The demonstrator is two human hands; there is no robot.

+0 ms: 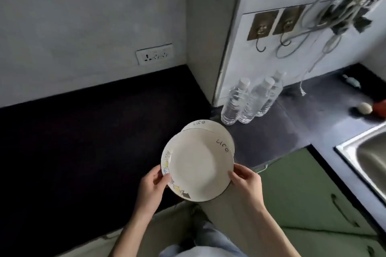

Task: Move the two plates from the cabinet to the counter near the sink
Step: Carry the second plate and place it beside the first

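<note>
- Two white plates, stacked but slid out of line, are held up in front of the person, over the near edge of the dark bench.
- On top sits the upper plate, with "Life" written near its right rim and small yellow, blue and grey drawings down its left rim.
- Underneath, the lower plate pokes out at the far side and to the right, showing its own "Life" at the far rim.
- Closed around the left rim of the stack is the left hand, thumb on top of the upper plate by the drawings, fingers tucked beneath.
- Gripping the right rim is the right hand, thumb and fingertips curled over the edge, the rest of the fingers hidden under the plates.
- Neither plate touches the bench; both hang in the hands, tilted slightly.
- Three clear water bottles with white caps stand close together on the bench just beyond the plates, against the foot of a pale wall panel.
- Off to the right, a steel sink is set into the bench, well apart from the plates.
- Beyond the sink lie a pale round thing and something red, too blurred to name.
- Green cabinet doors run below the bench on the right.
- One white socket plate sits on the back wall above the dark bench, and metal hooks with grey cables hang on the panel above the bottles.
</note>
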